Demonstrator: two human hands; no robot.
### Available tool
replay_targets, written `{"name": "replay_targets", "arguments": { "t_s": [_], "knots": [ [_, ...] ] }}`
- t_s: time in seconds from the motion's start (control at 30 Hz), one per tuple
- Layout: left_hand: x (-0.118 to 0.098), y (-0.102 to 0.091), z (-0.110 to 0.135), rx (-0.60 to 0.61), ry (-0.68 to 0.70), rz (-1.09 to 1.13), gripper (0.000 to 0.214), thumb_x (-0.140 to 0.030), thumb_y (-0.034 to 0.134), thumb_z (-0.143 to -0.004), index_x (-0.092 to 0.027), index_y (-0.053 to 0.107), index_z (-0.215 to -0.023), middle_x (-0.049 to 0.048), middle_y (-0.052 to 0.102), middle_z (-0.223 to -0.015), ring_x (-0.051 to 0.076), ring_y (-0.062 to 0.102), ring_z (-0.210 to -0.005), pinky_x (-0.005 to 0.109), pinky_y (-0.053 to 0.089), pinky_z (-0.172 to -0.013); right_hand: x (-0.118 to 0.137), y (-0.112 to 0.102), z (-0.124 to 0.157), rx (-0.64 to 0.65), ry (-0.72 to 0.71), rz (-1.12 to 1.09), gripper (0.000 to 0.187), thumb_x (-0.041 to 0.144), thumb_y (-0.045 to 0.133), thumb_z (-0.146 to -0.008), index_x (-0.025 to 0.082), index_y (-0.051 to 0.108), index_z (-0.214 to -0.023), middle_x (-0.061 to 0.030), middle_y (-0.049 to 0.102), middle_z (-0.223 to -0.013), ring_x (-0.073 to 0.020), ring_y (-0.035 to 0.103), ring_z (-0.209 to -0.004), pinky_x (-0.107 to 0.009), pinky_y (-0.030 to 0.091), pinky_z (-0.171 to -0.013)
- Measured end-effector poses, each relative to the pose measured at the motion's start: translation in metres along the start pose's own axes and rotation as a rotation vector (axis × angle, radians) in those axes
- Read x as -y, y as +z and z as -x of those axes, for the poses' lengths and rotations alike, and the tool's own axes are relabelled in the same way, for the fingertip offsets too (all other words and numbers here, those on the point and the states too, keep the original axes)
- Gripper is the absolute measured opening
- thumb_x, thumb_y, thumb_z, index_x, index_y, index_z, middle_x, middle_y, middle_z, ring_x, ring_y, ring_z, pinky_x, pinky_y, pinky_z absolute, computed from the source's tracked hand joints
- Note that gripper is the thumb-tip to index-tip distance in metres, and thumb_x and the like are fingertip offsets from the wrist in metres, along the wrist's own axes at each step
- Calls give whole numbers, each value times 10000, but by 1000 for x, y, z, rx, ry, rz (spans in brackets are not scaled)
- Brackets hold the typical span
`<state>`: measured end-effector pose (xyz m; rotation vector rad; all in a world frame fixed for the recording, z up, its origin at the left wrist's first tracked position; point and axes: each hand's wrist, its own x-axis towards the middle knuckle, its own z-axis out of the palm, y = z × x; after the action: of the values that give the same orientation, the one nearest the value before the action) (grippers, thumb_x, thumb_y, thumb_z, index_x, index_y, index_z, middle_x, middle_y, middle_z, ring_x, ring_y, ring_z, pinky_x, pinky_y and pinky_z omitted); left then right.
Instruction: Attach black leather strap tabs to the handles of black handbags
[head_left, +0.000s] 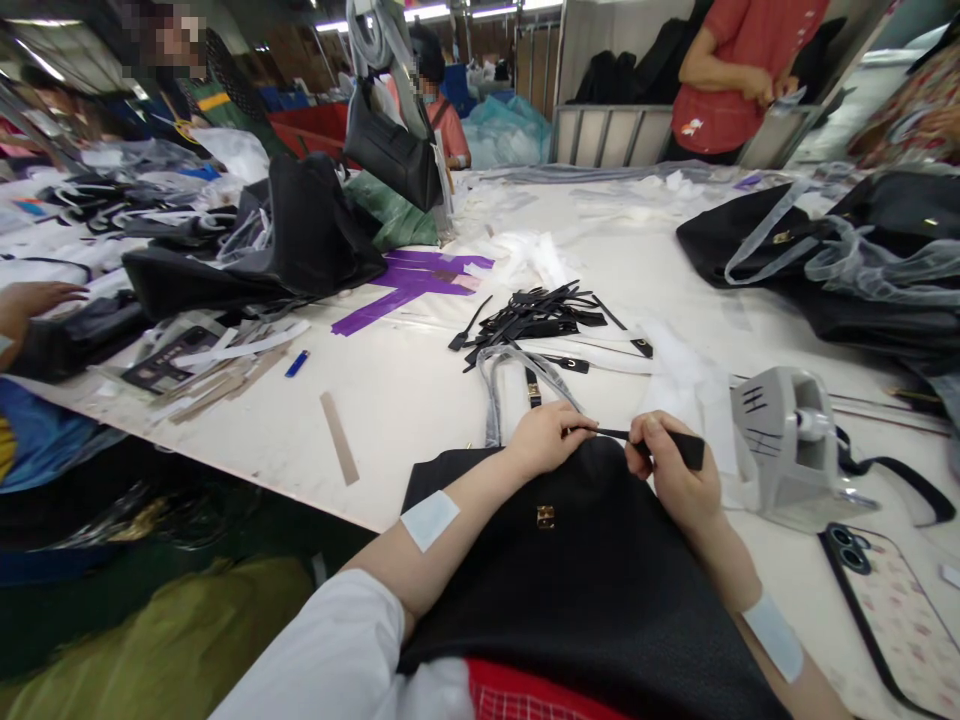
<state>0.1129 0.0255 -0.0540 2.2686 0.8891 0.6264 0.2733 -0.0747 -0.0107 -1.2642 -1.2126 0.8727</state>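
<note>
Head view shows two bare hands working at the upper edge of a large black bag (555,600), which lies at the near side of the white table (405,390), directly in front of the person. A small gold clasp (545,517) is on the bag's front face. Between the hands runs a thin black strap (613,433), just above this edge. The left hand (546,438) has a narrow grip, with its fingers on one end of the strap; whether they also pinch the bag, I cannot tell. The right hand (679,465) has its grip closed around the strap, and the wide flat end sticks out to the right of the fist. Behind the left hand stands a handle (491,395) with clear wrapping.

Farther on the table is a loose pile of black straps (532,320), and to its left are purple strips (405,285). A blue lighter (297,363) and a brown strip (340,437) lie apart, on the left. Near the right hand there is a grey dispenser (784,445), and nearer to the person, a phone (900,615) in a patterned case. At the far side stands a co-worker in a red shirt (742,80).
</note>
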Motion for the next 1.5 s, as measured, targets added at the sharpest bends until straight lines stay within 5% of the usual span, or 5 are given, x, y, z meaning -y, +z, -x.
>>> {"name": "replay_targets", "arguments": {
  "t_s": [0.33, 0.57, 0.77, 0.97, 1.5],
  "knots": [
    [42, -59, 1, 123, -574, -397, 243, -353, 596, -810, -157, 707, -899, 123, 699, -966, 255, 640, -941, 329, 482, -844, 11, -10, -8, 771, 65, -109, 619, 641, 632, -778, 211, 488, -1199, -120, 616, -1140, -280, 588, -1020, -361, 450, -873],
    [43, -29, 0, 127, -662, -463, 344, -323, 639, -769, -84, 667, -1014, 234, 611, -1141, 330, 606, -1050, 388, 472, -874, 4, -2, -10, 808, 250, 44, 304, 453, 478, -942, 195, 612, -1033, -73, 674, -978, -232, 615, -922, -324, 455, -805],
    [22, -60, 5, 177, -517, -317, 209, -335, 615, -784, -139, 683, -802, 111, 686, -868, 234, 646, -829, 300, 486, -731, -5, 5, -14, 728, 194, 143, 213, 374, 537, -896, 188, 635, -933, -47, 662, -923, -206, 588, -847, -311, 438, -789],
    [-19, -49, 23, 12, -164, 480, 330, -422, 584, -825, -125, 654, -950, 61, 673, -882, 160, 601, -767, 241, 453, -667, -10, 13, -13, 685, 116, 92, 354, 486, 555, -869, 161, 650, -969, -76, 656, -949, -258, 577, -927, -351, 435, -846],
    [-5, -14, 34, -248, -407, 907, 455, -545, 684, -695, -105, 708, -809, 25, 627, -677, 98, 473, -566, 215, 344, -515, -41, 37, 6, 770, 160, 474, 340, 442, 589, -839, 166, 641, -648, -6, 605, -612, -151, 492, -545, -246, 386, -518]
  ]
}}
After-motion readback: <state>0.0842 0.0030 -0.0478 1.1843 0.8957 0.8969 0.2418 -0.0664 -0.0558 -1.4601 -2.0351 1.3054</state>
